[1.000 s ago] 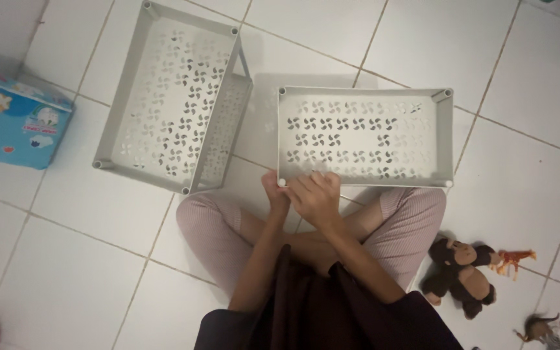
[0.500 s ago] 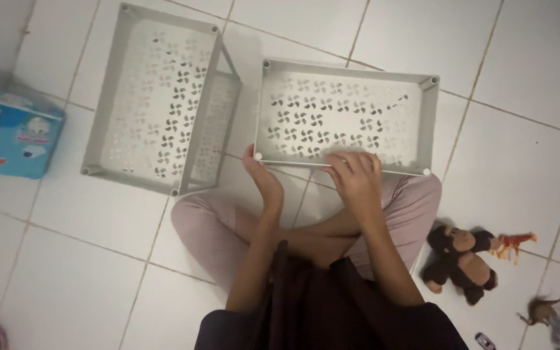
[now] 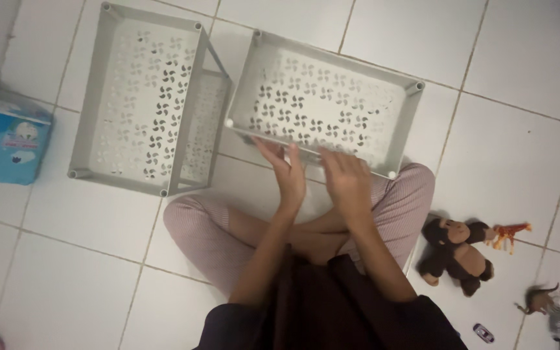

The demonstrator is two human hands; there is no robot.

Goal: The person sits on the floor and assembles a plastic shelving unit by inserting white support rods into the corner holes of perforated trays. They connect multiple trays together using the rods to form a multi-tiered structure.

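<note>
Grey plastic, pierced with small pinwheel holes, is what I have under my fingers: a shallow rectangular tray [image 3: 322, 104] that sits just beyond my crossed legs [image 3: 209, 227] on the white tiled floor [image 3: 72, 259].

From the head camera, the only view, both hands meet the tray at its near long rim, the side closest to my body. My left hand [image 3: 286, 174] lies with the fingers stretched forward and up onto that rim, more flat than curled; it touches the rim, but I cannot tell if the fingers wrap under it. My right hand [image 3: 347, 180] is just beside it, fingers bent over the same rim, and seems to have hold of the edge, though the thumb is hidden.

The long axis of the tray runs across me, from left to right, and it is turned a little: the left end lies further from me than the right end. Most of the tray lies ahead of my grip. The near left corner is away to the left of my left hand, and the near right corner is close to my right hand, so the right hand is nearer to a corner.

Further left of my left hand stands a second rack [image 3: 147, 104] of the same grey plastic, its long axis pointing away from me, close to the tray. It looks like two shelves already joined.
</note>
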